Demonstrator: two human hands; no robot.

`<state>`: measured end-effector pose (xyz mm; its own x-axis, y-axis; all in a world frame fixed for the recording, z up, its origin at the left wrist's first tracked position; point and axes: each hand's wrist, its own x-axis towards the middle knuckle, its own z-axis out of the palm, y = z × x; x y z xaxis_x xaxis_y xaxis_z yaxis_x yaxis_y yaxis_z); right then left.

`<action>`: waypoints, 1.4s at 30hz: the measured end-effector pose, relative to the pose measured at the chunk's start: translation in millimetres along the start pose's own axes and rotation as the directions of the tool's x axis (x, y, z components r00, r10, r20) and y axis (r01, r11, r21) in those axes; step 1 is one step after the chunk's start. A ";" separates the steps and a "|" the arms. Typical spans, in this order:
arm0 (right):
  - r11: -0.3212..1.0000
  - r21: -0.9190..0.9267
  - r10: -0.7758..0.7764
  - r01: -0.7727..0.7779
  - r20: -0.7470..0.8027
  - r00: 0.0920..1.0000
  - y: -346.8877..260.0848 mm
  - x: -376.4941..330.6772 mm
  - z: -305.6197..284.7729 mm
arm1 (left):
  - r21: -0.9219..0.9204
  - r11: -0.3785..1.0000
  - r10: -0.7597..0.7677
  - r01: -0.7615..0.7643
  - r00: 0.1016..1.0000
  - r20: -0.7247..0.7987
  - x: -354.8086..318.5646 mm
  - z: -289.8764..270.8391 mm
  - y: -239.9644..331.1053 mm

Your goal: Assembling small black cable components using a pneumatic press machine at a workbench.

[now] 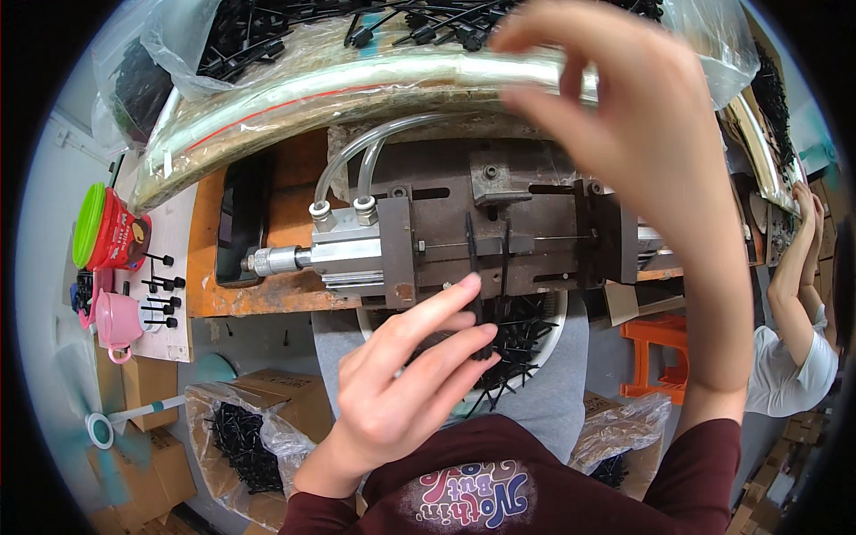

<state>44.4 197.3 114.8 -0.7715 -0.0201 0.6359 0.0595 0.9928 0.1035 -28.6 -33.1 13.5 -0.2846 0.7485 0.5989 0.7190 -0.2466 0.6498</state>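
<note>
My left hand (406, 366) is in front of a metal clamping fixture (437, 178), its fingers closed on a thin black plastic rod with a knobbed head (472, 254). The rod's tip points away from me, over the fixture's front. Beside it, a second black rod (506, 259) stands at the fixture's middle, apart from my fingers. My right hand (624, 98) is raised over the fixture's far right side, smeared by motion. Its thumb and fingers are apart, with nothing visible between them. Beyond it lies a heap of similar black rods (357, 34) on plastic sheeting.
A tub (557, 343) of black rods sits at my lap. On the orange bench, a dark phone (241, 218) lies left of a pneumatic cylinder (348, 254) with clear hoses. Pink cup (118, 319), fan (100, 431) and orange stool (655, 357) stand around. Another person (789, 357) works at right.
</note>
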 end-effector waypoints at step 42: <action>0.217 0.903 0.632 -0.371 0.160 0.759 87.5 31.0 -12.3 | 0.271 0.960 0.011 -0.064 0.981 0.194 11.8 30.7 -4.6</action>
<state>33.5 282.2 153.0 -0.6492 0.6307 0.4251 -0.2726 0.3289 -0.9042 -15.8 -4.2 3.2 -0.1484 0.8507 0.5043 0.8806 -0.1184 0.4588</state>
